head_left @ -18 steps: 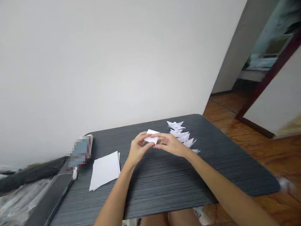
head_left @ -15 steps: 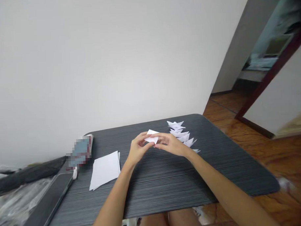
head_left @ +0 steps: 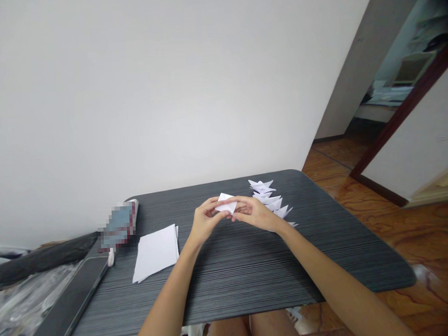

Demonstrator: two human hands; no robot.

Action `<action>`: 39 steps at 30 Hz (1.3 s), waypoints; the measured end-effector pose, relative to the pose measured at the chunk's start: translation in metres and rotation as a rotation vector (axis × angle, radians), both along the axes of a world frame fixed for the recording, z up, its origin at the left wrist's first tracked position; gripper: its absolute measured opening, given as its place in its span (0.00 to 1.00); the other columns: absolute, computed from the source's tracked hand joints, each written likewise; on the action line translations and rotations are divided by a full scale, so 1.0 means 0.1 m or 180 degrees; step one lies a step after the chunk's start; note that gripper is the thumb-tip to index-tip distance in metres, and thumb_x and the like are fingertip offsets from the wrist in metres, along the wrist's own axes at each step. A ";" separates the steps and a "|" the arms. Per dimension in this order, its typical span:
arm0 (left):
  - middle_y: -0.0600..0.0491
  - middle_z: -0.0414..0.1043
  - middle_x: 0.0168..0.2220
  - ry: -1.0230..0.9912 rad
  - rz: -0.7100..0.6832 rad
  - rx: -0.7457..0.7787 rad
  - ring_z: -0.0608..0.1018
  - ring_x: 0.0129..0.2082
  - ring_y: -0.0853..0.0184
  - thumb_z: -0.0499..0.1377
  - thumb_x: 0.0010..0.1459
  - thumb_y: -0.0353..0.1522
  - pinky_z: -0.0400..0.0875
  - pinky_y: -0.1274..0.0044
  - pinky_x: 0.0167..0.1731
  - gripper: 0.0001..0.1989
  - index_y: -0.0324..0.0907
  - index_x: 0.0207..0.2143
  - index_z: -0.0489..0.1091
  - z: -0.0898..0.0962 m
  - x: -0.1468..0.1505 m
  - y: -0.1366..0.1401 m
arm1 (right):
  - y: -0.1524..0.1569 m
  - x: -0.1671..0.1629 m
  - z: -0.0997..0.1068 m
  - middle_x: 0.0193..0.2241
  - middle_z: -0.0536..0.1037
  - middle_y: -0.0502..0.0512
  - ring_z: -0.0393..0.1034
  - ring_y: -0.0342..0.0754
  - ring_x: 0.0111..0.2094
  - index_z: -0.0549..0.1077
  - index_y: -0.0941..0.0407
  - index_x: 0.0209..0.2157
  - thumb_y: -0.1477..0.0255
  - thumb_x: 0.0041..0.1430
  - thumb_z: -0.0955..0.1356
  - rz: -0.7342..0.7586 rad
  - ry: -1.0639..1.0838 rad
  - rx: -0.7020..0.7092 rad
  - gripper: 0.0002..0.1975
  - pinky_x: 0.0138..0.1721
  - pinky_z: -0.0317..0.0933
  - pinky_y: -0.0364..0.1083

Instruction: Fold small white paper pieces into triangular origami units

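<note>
A small piece of folded white paper (head_left: 226, 206) is held up over the middle of the dark table. My left hand (head_left: 206, 220) pinches its left side between thumb and fingers. On the other side, my right hand (head_left: 255, 213) grips the paper, fingers along its face and thumb at the lower edge. The fingers hide part of the folds. Just beyond my right hand lies a row of folded paper boats (head_left: 271, 200), pointed at their ends; several overlap one another. To the left of my left forearm rests a stack of white paper sheets (head_left: 157, 252).
The dark wood-grain table (head_left: 246, 285) stands against a white wall (head_left: 192, 90). A blurred-out item (head_left: 117, 225) lies at its back left corner. A dark flat panel (head_left: 72, 296) and plastic-wrapped stuff (head_left: 37, 292) are at far left. A doorway opens at right.
The right fingers have shifted slightly on the folded paper, and the paper has tilted a little. Both hands stay in nearly the same place.
</note>
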State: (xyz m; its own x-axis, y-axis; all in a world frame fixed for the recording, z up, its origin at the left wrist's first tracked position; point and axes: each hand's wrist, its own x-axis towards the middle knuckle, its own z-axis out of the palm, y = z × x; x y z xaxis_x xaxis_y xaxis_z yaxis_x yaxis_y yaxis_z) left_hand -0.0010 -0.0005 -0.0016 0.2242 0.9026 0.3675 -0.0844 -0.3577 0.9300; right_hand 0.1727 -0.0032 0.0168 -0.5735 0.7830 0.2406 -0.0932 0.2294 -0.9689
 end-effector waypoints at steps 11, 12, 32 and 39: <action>0.48 0.69 0.41 0.0339 0.0022 0.0202 0.72 0.41 0.64 0.61 0.46 0.30 0.67 0.74 0.40 0.12 0.42 0.37 0.73 0.03 0.04 -0.02 | 0.03 -0.02 -0.07 0.18 0.70 0.47 0.65 0.40 0.18 0.66 0.57 0.38 0.68 0.52 0.63 -0.0681 -0.0353 0.0253 0.11 0.22 0.61 0.40; 0.48 0.69 0.41 0.0393 0.0091 0.0211 0.72 0.40 0.65 0.60 0.47 0.30 0.67 0.74 0.40 0.11 0.42 0.36 0.73 0.04 0.04 -0.03 | 0.04 -0.01 -0.07 0.18 0.69 0.46 0.65 0.40 0.18 0.66 0.57 0.38 0.67 0.52 0.64 -0.0745 -0.0422 0.0354 0.12 0.23 0.61 0.40; 0.49 0.76 0.33 0.0533 0.0357 -0.0036 0.77 0.29 0.64 0.59 0.47 0.33 0.72 0.73 0.34 0.11 0.39 0.33 0.74 0.12 0.05 -0.13 | 0.06 0.02 -0.03 0.39 0.64 0.55 0.64 0.46 0.39 0.74 0.54 0.27 0.70 0.46 0.68 -0.1184 0.0235 0.0859 0.04 0.39 0.61 0.46; 0.49 0.76 0.33 0.0624 0.0517 0.0129 0.77 0.33 0.62 0.61 0.45 0.33 0.71 0.73 0.37 0.09 0.39 0.30 0.75 0.15 0.04 -0.13 | 0.09 0.10 -0.01 0.45 0.63 0.55 0.64 0.47 0.42 0.76 0.54 0.28 0.70 0.45 0.70 -0.0665 0.0188 0.0821 0.05 0.45 0.59 0.47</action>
State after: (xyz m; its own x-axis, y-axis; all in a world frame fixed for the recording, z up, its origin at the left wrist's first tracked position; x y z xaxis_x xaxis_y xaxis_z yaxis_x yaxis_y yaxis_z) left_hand 0.0031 -0.0139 0.0133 0.1480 0.9181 0.3678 0.1579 -0.3891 0.9076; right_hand 0.1827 0.0056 0.0154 -0.3863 0.7912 0.4742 -0.0727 0.4864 -0.8707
